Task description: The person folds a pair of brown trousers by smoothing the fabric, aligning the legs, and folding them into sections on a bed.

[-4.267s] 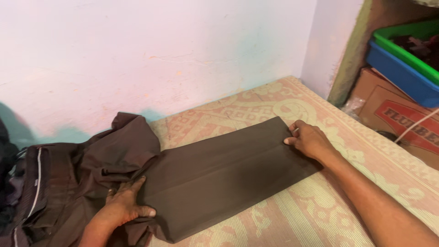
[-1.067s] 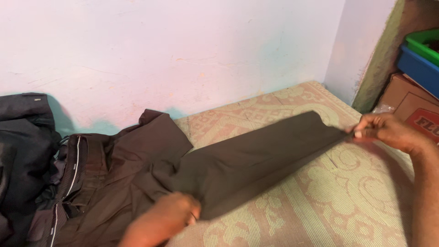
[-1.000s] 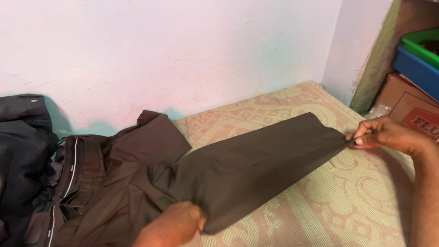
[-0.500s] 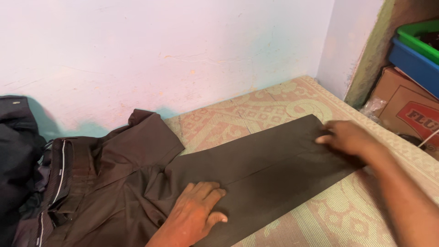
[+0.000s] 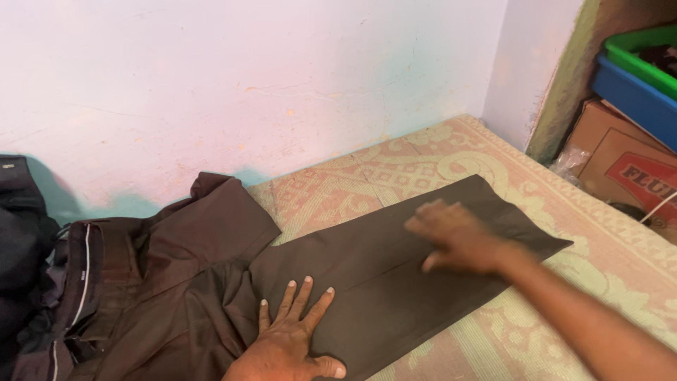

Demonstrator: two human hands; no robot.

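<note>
Dark brown trousers (image 5: 211, 282) lie on a patterned pink and beige mat (image 5: 493, 339), with one leg (image 5: 381, 261) stretched flat toward the right. My left hand (image 5: 293, 339) presses flat on the near end of that leg, fingers spread. My right hand (image 5: 458, 240) lies palm down on the middle of the leg, blurred with motion, fingers apart. The waistband with a pale stripe (image 5: 84, 275) is bunched at the left. Neither hand grips the cloth.
A pale painted wall (image 5: 247, 85) runs along the back. A dark garment (image 5: 17, 233) is heaped at the far left. At the right stand a cardboard box (image 5: 620, 166) and, above it, stacked blue (image 5: 635, 95) and green tubs.
My right hand let go of the leg's end and slid leftward over the flat cloth. My left hand went from gripping the fabric to pressing flat on it.
</note>
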